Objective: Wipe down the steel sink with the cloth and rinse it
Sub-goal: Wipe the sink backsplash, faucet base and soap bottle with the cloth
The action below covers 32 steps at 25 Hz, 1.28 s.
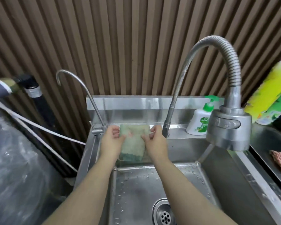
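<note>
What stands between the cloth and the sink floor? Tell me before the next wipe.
Nothing visible. Both the left hand and right hand hold the cloth against the back wall of the sink; the wet basin floor below holds only the drain.

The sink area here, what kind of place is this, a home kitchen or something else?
Probably a utility or back-kitchen wash area. The steel sink has a flexible spray faucet and a thin second tap; a hand wash bottle stands on its ledge, with exposed pipes alongside.
</note>
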Motion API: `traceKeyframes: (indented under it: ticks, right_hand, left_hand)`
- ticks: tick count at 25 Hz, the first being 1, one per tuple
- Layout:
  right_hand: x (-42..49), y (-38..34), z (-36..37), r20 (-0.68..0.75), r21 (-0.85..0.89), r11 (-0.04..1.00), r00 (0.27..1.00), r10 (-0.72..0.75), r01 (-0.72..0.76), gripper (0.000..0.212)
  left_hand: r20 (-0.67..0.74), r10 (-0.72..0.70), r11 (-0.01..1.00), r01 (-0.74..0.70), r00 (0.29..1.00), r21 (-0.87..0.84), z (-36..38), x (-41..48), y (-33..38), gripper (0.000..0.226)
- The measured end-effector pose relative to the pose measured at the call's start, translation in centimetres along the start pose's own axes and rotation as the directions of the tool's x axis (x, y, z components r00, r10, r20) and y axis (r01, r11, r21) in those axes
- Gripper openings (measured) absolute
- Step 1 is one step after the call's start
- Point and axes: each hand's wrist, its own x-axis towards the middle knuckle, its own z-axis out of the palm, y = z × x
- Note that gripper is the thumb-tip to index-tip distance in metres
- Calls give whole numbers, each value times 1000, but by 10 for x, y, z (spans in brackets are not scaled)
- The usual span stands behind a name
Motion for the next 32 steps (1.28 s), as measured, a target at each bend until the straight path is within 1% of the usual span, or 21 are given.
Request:
traceKeyframes:
  ticks: [1,2,3,4,5,7,9,12,14,16,18,19,21,22,23,24,26,27,28,30,32]
  right_hand:
    - [9,-2,10,-39,-171,982,996,-85,77,19]
    - [15,-1,20,-59,-351,916,971,-230,196,20]
    - [19,5,33,-5,-482,810,923,-385,335,22]
    - [21,12,45,103,-526,718,872,-478,456,26]
    - [21,17,59,229,-522,678,851,-472,517,35]
    - [15,22,87,418,-561,645,851,-319,518,57]
    - [15,15,107,466,-572,608,828,-310,550,56]
    - [22,14,86,483,-512,618,795,-367,596,50]
    - [31,39,56,383,-627,572,848,-365,529,52]
    - [27,52,50,228,-754,551,929,-292,358,67]
    - [20,38,83,228,-742,589,947,-228,321,65]
    - [19,28,102,290,-724,580,928,-235,373,58]
    - [23,19,107,452,-633,546,835,-315,548,53]
    - [30,24,91,483,-616,513,801,-354,598,53]
    - [37,36,74,465,-630,496,802,-374,597,54]
    - [40,49,59,401,-684,495,843,-358,536,59]
    - [36,61,46,199,-802,517,950,-243,300,69]
    - [32,54,54,147,-816,536,974,-172,218,68]
    - [29,42,72,160,-807,551,976,-145,214,63]
    - [21,21,105,316,-752,545,928,-197,372,58]
    - [23,22,104,452,-672,507,841,-297,540,57]
  left_hand:
    - [-28,51,990,-47,998,131,-4,9,0,21]
    - [-33,129,953,-115,991,280,-13,14,-4,22]
    - [-4,207,881,-185,978,435,-26,15,-9,22]
    - [39,264,780,-237,964,580,-39,11,-16,25]
    - [84,291,666,-265,953,697,-53,5,-24,30]
    - [198,338,489,-352,920,798,-77,-8,-40,44]
    - [289,346,424,-423,893,801,-95,-12,-54,58]
    - [316,309,462,-432,897,775,-101,-13,-64,82]
    - [321,331,466,-449,888,763,-98,-16,-66,85]
    - [339,333,453,-464,880,761,-94,-20,-68,83]
    - [344,337,454,-471,876,756,-92,-20,-69,83]
    - [340,337,459,-468,878,755,-92,-20,-70,85]
    - [342,324,466,-463,882,754,-91,-20,-69,89]
    - [349,325,463,-470,879,751,-89,-21,-68,91]
    - [355,322,462,-473,878,750,-87,-21,-67,92]
    - [362,313,461,-473,878,751,-87,-22,-66,93]
    - [383,304,447,-486,872,751,-87,-22,-66,93]
    - [391,308,441,-494,868,749,-87,-22,-67,93]
    - [395,310,441,-499,865,746,-87,-21,-67,94]
    - [384,292,471,-481,876,740,-86,-21,-68,94]
    - [367,279,500,-460,887,733,-87,-20,-69,86]
